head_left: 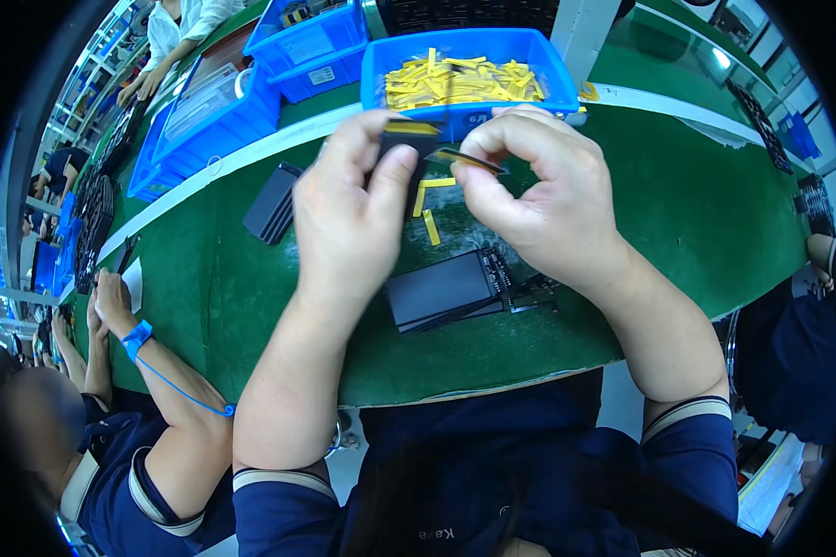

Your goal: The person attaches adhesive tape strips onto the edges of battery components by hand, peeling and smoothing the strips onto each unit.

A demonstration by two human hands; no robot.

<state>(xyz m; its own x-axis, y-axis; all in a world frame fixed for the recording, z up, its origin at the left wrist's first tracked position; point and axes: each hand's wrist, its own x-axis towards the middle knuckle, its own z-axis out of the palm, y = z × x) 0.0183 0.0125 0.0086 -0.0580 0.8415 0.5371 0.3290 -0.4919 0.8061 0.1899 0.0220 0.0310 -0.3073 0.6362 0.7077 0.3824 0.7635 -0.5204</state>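
My left hand [344, 204] is closed around a dark, flat, phone-sized panel [413, 148], which it holds up off the table with a yellow strip along its top end. My right hand [548, 190] pinches a small dark strip with yellow on it [471, 161] between thumb and forefinger, close to the panel's right edge. Beneath the hands, a few loose yellow strips [432, 228] lie on the green tabletop. Nearer to me rest several dark panels [441, 290] with thin black circuit tails at their right end. A stack of dark panels [274, 202] sits left of my left hand.
Behind my hands stands a blue bin [567, 82] full of yellow strips. More blue bins [260, 116] are at the back left, beyond a white rail [251, 155]. A co-worker's hand [111, 302] with a blue wrist strap is at the left; another person [172, 42] works across the table.
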